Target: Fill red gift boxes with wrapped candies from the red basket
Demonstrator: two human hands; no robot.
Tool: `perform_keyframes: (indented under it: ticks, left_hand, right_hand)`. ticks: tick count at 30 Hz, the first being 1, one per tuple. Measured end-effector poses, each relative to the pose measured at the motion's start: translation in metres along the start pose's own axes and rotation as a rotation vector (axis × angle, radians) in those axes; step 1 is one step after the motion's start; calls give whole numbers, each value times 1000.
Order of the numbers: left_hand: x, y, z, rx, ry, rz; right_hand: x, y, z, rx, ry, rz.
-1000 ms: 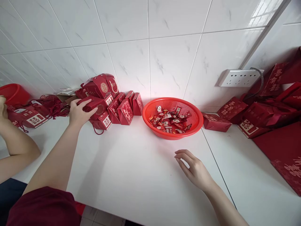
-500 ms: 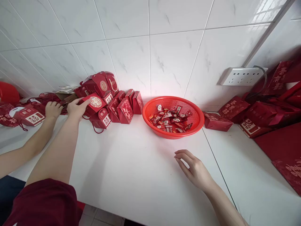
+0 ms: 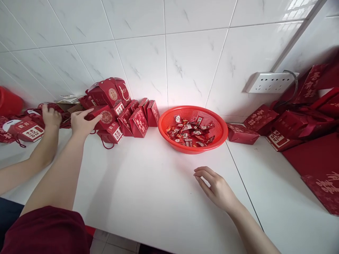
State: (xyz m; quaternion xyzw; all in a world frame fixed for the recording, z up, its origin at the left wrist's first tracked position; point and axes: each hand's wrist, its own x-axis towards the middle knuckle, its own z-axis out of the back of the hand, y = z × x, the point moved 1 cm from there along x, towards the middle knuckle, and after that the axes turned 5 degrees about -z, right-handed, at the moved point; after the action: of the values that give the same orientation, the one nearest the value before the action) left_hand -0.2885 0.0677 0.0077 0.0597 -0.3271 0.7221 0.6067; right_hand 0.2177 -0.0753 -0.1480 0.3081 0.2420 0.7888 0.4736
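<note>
My left hand reaches far to the left, its thumb and fingers around a dark red candy box with a round pale gold emblem. That box rests on top of another red gift box with a cord handle. My right hand is over the white table in front of a red plastic basket. Its fingers are loosely curved, with a small gap to the thumb, and no object shows in it. Inside the basket lie many small red-wrapped candies.
Another person's hand is among red boxes at the left. Upright red boxes stand by the tiled wall. More red boxes and a large red bag are at the right, below a white power strip.
My left hand has shifted slightly over the box, its fingers further onto the top. The other person's hand has moved a little up and left. My right hand stays nearly still.
</note>
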Motion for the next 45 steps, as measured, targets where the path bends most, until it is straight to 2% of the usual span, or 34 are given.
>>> perform_keyframes:
  ticks: [3,9,15,24,30,35,37,40,43,45]
  left_hand:
    - [0,8,-3,42,-52,16]
    - [1,18,-11,70,-80,17]
    - [-10,13,-22,102,-130,-53]
    - [-23,7,-51,158,-163,-1]
    - [-20,-2,-48,153,-132,47]
    - [-24,-9,-38,99,-47,2]
    - [-29,-14,-35,106,-53,-18]
    - [-38,-31,-35,143,-137,-37]
    - [-48,-63,-37,117,-211,-36]
    - [-55,-92,-37,54,-192,-39]
  right_hand:
    - [0,0,0,-2,-1,7]
    - [1,-1,-1,-5,-4,5]
    - [3,0,-3,-18,6,4]
    - [2,0,-4,-20,13,8]
    - [5,3,-4,-13,14,27]
    - [6,5,-5,24,24,28]
    - [8,6,-2,56,5,35]
    - [17,9,11,26,-41,86]
    - [35,7,40,-93,-119,138]
    - [52,-4,66,-150,-207,106]
